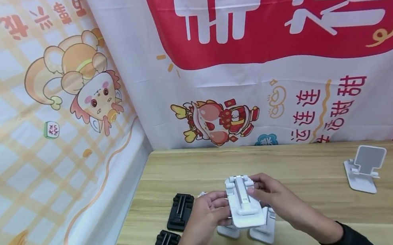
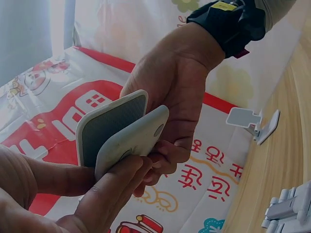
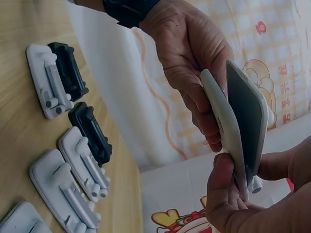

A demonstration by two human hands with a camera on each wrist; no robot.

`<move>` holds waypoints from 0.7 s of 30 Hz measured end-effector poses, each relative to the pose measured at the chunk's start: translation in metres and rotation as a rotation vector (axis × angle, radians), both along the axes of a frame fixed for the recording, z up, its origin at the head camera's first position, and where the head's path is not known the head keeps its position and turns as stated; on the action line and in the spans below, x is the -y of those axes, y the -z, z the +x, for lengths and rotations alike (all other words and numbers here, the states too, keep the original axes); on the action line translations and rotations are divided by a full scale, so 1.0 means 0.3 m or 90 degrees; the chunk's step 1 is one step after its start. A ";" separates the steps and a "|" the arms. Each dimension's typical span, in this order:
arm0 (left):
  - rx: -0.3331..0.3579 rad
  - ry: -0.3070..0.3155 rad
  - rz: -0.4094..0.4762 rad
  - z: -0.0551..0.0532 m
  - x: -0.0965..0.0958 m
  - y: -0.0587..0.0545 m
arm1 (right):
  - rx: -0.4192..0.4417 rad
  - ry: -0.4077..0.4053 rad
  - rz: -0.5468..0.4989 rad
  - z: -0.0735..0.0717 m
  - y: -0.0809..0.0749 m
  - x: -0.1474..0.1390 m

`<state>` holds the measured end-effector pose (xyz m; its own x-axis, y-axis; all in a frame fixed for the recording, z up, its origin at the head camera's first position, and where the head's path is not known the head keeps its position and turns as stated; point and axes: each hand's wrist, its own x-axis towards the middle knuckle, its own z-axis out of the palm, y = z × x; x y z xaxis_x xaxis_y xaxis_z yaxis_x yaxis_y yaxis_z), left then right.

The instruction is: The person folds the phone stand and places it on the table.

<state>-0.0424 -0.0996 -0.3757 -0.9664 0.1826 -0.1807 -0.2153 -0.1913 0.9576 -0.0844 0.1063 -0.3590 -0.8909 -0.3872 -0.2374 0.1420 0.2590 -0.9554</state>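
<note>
A white folding phone stand point(image 1: 244, 207) is held up above the table between both hands. My left hand point(image 1: 207, 213) grips its left edge, thumb and fingers on opposite faces. From the other side, my right hand point(image 1: 270, 192) holds the right edge near the hinge end. In the left wrist view, the stand's grey-padded plate point(image 2: 114, 124) is tilted slightly away from its white base point(image 2: 133, 138), leaving a wedge-shaped gap. Beneath the hands, white folded phone stands point(image 1: 265, 231) lie on the table, partly covered by the hands and the held stand.
Two black folded phone stands point(image 1: 180, 212) lie left of my left hand on the wooden table point(image 1: 295, 168). At the far right stands an unfolded white phone stand point(image 1: 361, 171) with its plate raised. Printed cloth point(image 1: 206, 81) hangs behind the table and along its left side.
</note>
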 end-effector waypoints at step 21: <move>0.048 0.037 0.008 -0.004 0.019 -0.005 | -0.011 0.000 -0.001 0.002 0.014 0.003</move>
<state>-0.0437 -0.1053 -0.3741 -0.9378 0.2409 -0.2499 -0.2977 -0.1884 0.9359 -0.0837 0.1055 -0.3632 -0.8948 -0.3880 -0.2209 0.1245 0.2581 -0.9581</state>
